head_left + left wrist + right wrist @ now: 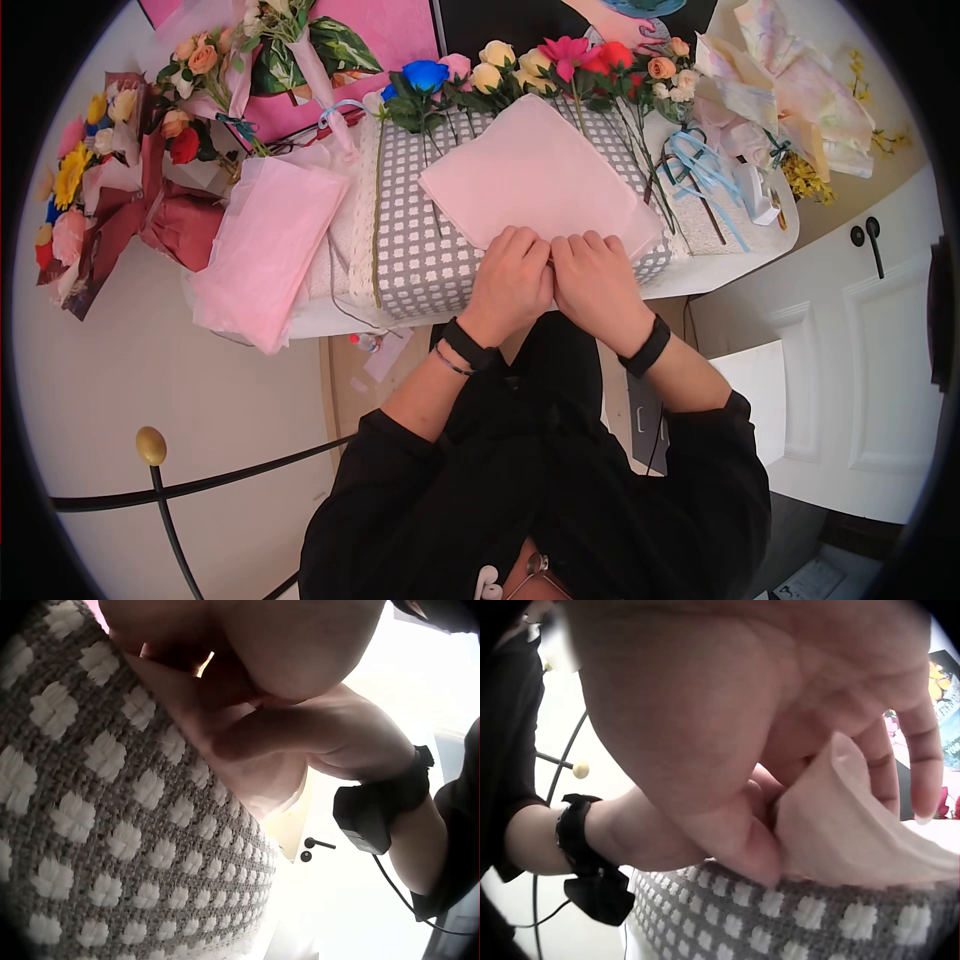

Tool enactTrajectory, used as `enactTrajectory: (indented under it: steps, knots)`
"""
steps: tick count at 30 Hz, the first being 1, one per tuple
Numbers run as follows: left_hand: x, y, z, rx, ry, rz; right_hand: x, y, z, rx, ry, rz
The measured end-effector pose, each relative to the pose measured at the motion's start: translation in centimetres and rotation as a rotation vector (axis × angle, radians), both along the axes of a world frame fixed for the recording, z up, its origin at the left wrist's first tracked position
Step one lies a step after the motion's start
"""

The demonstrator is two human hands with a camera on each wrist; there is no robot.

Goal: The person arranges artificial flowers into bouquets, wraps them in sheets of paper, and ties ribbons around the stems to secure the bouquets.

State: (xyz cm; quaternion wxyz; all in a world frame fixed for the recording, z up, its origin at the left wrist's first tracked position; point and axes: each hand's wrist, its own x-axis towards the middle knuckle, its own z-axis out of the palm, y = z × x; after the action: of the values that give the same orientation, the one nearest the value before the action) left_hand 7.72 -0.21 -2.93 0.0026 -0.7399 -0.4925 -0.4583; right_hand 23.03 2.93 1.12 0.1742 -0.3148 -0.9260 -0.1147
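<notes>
A pale pink sheet of wrapping paper (540,175) lies at an angle on the grey-and-white patterned cloth. Both hands meet at its near edge, knuckles almost touching. My left hand (510,283) pinches the edge with curled fingers; in the left wrist view its fingertips are mostly hidden. Beside it, my right hand (603,285) holds the edge between thumb and fingers. The right wrist view shows the paper (840,817) bent up into a curled fold against the right thumb (746,847).
Single artificial flowers, among them a blue rose (425,75), line the table's back. Folded pink paper (270,235) lies at left, near a dark-red wrapped bouquet (150,205). Light-blue ribbon (700,165) and a white tape dispenser (757,195) are at right.
</notes>
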Motion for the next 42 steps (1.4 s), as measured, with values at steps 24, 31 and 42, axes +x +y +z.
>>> enactTrajectory:
  steps: [24,31,42]
  knots:
    - [-0.1,2.7,0.7,0.022,0.281,-0.093,1.2,4.6,4.6,-0.619,-0.007,0.083]
    - [-0.3,2.3,0.7,0.137,0.385,0.08,1.3,4.4,5.1,-0.717,-0.213,-0.004]
    - [-1.4,3.2,0.9,-0.216,0.33,-0.105,1.0,3.3,3.0,-0.322,-0.182,0.065]
